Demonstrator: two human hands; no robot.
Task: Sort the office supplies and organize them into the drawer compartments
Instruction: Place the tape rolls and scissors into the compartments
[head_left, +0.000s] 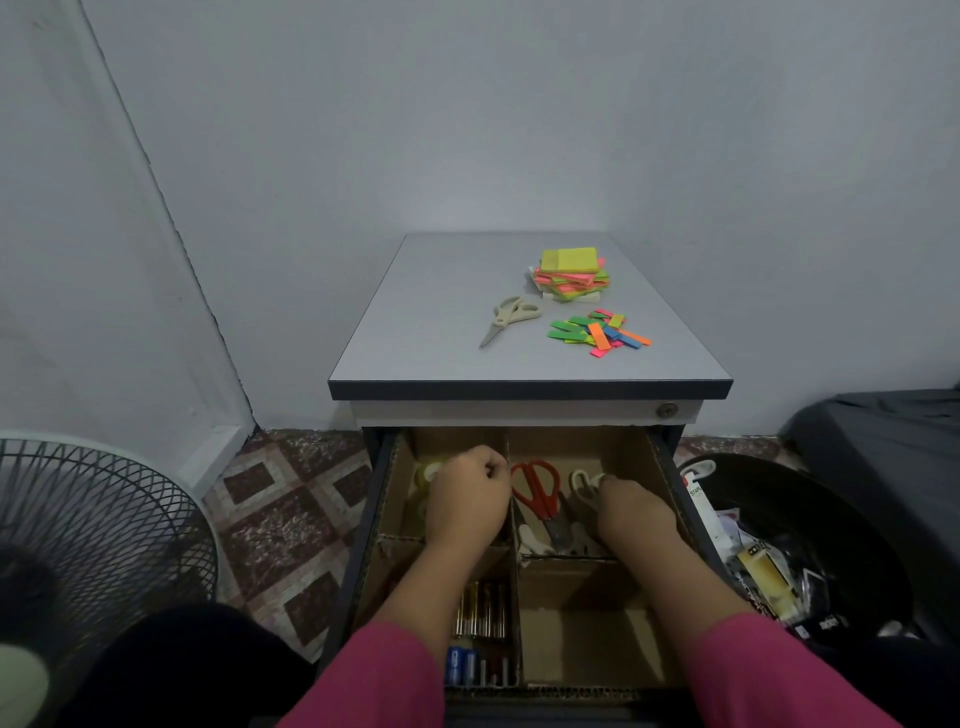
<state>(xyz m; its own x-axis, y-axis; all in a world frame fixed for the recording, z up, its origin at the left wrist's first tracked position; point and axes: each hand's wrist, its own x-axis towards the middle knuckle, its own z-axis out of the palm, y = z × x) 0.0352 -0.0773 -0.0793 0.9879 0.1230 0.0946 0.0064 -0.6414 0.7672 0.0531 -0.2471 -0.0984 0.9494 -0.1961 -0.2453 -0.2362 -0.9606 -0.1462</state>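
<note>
The open drawer (670, 467) holds cardboard compartments. In its far right compartment lie red-handled scissors (537, 491) and beige scissors (583, 486); my right hand (636, 512) grips the beige pair. My left hand (467, 493) is curled in a fist over the far left compartment, above tape rolls (428, 474); whether it holds anything is hidden. Batteries (480, 610) fill the near left compartment. On the cabinet top (426, 322) lie another beige pair of scissors (509, 318), a stack of sticky notes (570, 274) and loose coloured page flags (597, 332).
A black fan (88, 525) stands on the tiled floor at the left. A black bin (810, 561) with packaging and scraps sits at the right of the drawer. The near right compartment (587, 644) shows bare cardboard. A grey wall is behind the cabinet.
</note>
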